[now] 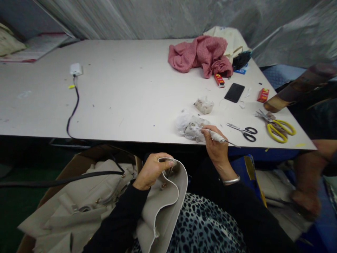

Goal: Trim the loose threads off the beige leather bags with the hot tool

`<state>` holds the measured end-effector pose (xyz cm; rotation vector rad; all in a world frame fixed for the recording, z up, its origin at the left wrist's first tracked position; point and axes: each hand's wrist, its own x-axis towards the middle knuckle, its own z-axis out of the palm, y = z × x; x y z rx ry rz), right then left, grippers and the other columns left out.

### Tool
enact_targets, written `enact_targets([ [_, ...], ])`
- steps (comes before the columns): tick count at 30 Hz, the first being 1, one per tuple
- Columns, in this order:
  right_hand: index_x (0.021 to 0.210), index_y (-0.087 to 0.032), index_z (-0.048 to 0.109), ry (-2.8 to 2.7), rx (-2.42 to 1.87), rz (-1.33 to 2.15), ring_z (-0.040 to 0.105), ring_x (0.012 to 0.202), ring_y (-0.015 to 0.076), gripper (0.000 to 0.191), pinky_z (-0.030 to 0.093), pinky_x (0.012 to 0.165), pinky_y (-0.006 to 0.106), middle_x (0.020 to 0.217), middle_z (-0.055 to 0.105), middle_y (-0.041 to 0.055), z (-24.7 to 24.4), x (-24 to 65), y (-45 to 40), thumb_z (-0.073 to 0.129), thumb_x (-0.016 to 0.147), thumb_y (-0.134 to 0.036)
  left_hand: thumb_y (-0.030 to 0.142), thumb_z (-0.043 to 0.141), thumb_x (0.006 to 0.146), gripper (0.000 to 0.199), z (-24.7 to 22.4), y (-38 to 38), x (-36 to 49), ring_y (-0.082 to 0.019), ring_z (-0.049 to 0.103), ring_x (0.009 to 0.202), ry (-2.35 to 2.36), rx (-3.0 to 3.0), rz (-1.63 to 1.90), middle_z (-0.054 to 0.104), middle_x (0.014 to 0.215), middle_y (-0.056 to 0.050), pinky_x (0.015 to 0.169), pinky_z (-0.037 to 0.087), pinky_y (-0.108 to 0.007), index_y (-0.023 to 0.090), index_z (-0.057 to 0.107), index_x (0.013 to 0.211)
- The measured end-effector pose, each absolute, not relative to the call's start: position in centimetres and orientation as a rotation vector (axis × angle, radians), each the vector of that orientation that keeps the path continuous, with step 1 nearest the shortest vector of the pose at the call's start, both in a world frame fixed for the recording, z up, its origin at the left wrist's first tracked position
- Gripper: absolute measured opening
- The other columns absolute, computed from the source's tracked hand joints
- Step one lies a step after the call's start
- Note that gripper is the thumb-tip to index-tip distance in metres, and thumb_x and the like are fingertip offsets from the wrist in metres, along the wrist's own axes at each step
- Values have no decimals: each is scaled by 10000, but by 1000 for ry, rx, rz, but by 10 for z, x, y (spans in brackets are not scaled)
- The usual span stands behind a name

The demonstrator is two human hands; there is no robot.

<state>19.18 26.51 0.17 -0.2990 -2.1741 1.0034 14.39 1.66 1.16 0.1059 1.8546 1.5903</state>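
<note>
My left hand (154,170) pinches the top edge of a beige leather-like bag piece (170,196), which hangs over my lap with its wavy edges spread apart. A small metal fitting (163,186) shows inside it. My right hand (218,149) is closed around a thin metal tool with a white wrapped handle (216,136); its slim dark shaft points right, past the table's front edge. What kind of tool it is, I cannot tell. Just left of those fingers lies a crumpled clear plastic wad (191,127), with a smaller whitish lump (204,105) behind it.
Black-handled scissors (243,131) and yellow-handled shears (277,128) lie on the white table (126,88). Farther back are a dark phone-like slab (235,92) and pink cloth (200,54). A carton of beige pieces (79,203) stands left; another person's arm (306,175) is at right.
</note>
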Motion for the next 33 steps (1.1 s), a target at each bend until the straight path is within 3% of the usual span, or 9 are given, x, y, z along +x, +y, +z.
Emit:
enact_targets([
  [6, 917, -222, 688, -2003, -273, 1845, 664, 693, 160, 285, 539, 674, 286, 780, 696, 6, 12, 221, 231, 573, 1038, -454, 300, 833, 645, 197, 13, 19, 142, -166, 587, 705, 1796, 161, 1593, 705, 724, -36, 711, 433, -285, 145, 768, 748],
  [9, 871, -211, 678, -2067, -173, 2042, 665, 706, 142, 312, 538, 678, 262, 799, 679, 6, 15, 232, 219, 576, 1038, -452, 315, 851, 646, 216, 15, 19, 139, -151, 566, 681, 1725, 193, 1568, 691, 708, -31, 684, 416, -272, 142, 765, 744],
  [19, 914, -204, 676, -2258, -104, 1993, 661, 745, 145, 313, 526, 706, 263, 821, 677, 14, 14, 234, 220, 550, 1050, -456, 343, 887, 649, 287, 11, 17, 139, -152, 574, 695, 1617, 211, 1555, 696, 735, -46, 690, 415, -268, 119, 767, 782],
  [33, 924, -214, 673, -2288, -188, 1893, 654, 738, 161, 293, 513, 720, 284, 774, 677, 2, 3, 240, 208, 561, 1040, -459, 304, 862, 621, 237, 6, 23, 149, -160, 568, 695, 1681, 115, 1653, 691, 736, -39, 699, 411, -283, 137, 760, 756],
])
